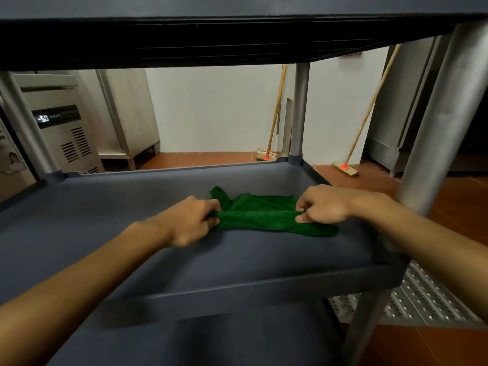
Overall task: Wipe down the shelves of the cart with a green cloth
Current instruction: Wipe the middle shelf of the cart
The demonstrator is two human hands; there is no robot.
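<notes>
a: spot the green cloth (266, 220) yet?

b: yes. bunched on the cart's middle shelf (118, 212), strung between the two sets of fingers. clamped at either end of its near fold: left hand (190, 220) curled round one end, right hand (324, 204) pinching the other between thumb and fingers (303, 208).

a: folding or spreading then, not wiping yet?

b: looks so, as a guess. not pressed flat under the palms, just a rumpled strip. one loose tail beyond the left fingers, another spilling out below the right ones.

a: risks from here?

b: tugging the ends apart too hard and losing the pinch on one side. then dragging a rope of cloth instead of a pad, and leaving streaks.

a: anything else?

b: wiping only the patch between the fingers and skipping the corners far behind them, by the back post (299, 112). knocking knuckles on the upper shelf (237, 40), hanging low above the fingers. snagging the tail by the right fingers on the near post (443, 114), just beside that forearm.

a: and the lower shelf (211, 344)?

b: barely in view below the wrists. cannot tell about dirt there. easy to forget, so worth keeping in mind.
</notes>
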